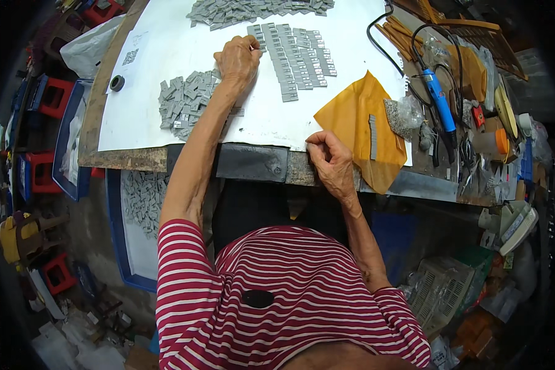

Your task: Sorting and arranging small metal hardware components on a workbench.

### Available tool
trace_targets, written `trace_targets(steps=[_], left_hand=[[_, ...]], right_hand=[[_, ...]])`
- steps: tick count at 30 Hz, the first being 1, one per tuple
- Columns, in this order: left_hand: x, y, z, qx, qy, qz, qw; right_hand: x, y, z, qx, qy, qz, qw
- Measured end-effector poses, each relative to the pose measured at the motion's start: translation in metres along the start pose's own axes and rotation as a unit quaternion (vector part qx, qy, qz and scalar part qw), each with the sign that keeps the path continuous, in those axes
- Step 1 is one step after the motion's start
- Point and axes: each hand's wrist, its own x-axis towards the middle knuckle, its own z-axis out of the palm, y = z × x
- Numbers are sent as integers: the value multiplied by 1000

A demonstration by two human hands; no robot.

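Note:
My left hand (pixel 238 61) reaches over the white sheet (pixel 135 117), its fingers pinched at the left side of several slanting rows of small grey flat pieces (pixel 296 61). Whatever is between those fingertips is hidden. Below that wrist lies a loose pile of the same grey pieces (pixel 185 98), partly covered by my forearm. At the table's near edge my right hand (pixel 333 165) is closed, thumb and forefinger together; anything in it is too small to make out. Beside it spreads an amber sheet (pixel 345 111), with a narrow grey strip of pieces (pixel 373 137) on it.
A larger grey heap (pixel 259 8) covers the far side. At right are a blue corded hand tool (pixel 439 98), a clear bag of tiny metal parts (pixel 403 117) and clutter. A black ring (pixel 117 82) sits at left. Below the table's edge stands a blue-rimmed tray (pixel 118 234).

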Motion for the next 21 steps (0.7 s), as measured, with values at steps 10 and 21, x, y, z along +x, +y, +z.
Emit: trace_targets(steps=[10,21], left_hand=[[1,1,0,3,13,15,1000],[4,-2,3,-18,-2,-3,1000]], right_hand=[[0,-2,0,-4,-1,1,1000],[0,-3,0,-9,4,3,1000]])
